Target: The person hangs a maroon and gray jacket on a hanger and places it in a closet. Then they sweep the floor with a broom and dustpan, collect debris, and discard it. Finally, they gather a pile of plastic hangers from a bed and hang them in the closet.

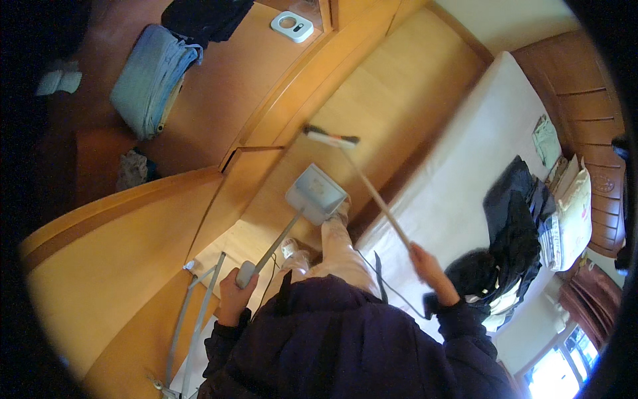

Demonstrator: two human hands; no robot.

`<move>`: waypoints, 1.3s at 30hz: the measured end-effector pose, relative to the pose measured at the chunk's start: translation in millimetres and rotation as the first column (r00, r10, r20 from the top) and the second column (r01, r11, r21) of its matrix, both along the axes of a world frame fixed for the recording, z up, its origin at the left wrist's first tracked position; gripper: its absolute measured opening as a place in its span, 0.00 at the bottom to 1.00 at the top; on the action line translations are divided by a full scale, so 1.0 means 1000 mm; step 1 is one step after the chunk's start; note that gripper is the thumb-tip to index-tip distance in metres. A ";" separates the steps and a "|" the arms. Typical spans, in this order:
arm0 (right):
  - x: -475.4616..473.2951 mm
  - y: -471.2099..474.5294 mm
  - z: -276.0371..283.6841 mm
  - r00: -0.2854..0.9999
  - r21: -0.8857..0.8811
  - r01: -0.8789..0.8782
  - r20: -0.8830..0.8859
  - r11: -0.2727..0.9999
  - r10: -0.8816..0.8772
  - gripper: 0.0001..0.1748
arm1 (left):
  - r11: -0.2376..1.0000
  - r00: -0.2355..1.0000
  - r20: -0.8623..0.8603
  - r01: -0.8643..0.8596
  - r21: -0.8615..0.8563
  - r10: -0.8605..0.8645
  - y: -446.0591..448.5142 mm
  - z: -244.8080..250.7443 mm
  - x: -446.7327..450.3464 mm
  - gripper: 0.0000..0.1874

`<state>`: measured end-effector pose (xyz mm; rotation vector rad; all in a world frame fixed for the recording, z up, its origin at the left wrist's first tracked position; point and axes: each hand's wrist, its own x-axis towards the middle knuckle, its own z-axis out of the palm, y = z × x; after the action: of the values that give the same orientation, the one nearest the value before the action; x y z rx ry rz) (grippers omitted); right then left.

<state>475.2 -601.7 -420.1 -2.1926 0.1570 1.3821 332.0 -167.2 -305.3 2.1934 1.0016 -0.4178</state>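
My left hand (236, 295) grips the handle of a long-handled grey dustpan (304, 203). Its pan rests by my feet, and some pale debris (319, 186) shows inside. In my right hand (426, 266) is the upper part of a broom's long wooden stick (375, 195). At its far end the broom head (331, 136), white with dark and orange bristles, is at the wooden floor (379, 95) beyond the dustpan. A gap separates the broom head from the pan. The broom looks slightly blurred.
A bed with a pale sheet (433, 184) runs along the right, holding dark clothes (513, 219) and pillows (573, 219). On the left is an open wooden cabinet (239, 95) with folded jeans (154, 80) and a white device (292, 26). A metal frame (199, 314) stands lower left.
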 end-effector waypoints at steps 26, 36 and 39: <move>-0.372 0.131 -0.063 0.958 -0.325 0.278 0.164 0.904 -0.235 0.20 | 0.937 0.933 0.204 0.325 -0.124 -0.297 0.151 -0.002 -0.249 0.17; -0.485 0.179 0.089 0.672 -0.096 0.676 -0.326 0.731 -0.664 0.26 | 0.928 0.919 0.181 0.366 -0.064 -0.350 0.186 0.008 -0.329 0.18; -0.482 0.165 0.106 0.728 -0.065 0.652 -0.224 0.755 -0.648 0.26 | 0.928 0.919 0.168 0.369 -0.056 -0.356 0.183 0.011 -0.348 0.18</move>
<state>-7.0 -436.5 -313.8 -1.6791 0.9114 1.1925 -16.0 16.2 -294.4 2.2942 0.4807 -0.4399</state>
